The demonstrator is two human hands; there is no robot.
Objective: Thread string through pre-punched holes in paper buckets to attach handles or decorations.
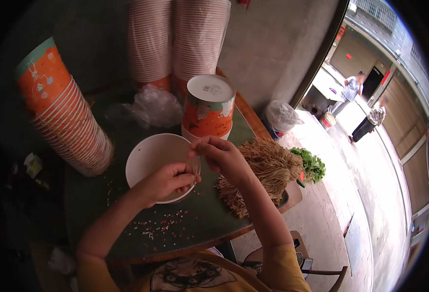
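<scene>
A wide white paper tub (148, 151) stands upright on the green table top, its mouth facing up. Over its right side my left hand (168, 182) is closed in a pinch, with something thin and pale at the fingertips that is too small to name. My right hand (219, 155) hovers just above the tub's right rim, thumb and fingers pressed together; whatever they hold, if anything, does not show clearly. Small white and red beads (163, 226) lie scattered on the table in front of the tub. Beside my right forearm sits a heap of brown, noodle-like strands (268, 165).
An upside-down orange tub (208, 119) stands behind the white one, near crumpled clear plastic (156, 107). A leaning stack of orange tubs (71, 117) is at left, tall wrapped stacks (151, 44) behind. Green leaves (314, 165) lie right. Two people stand outside.
</scene>
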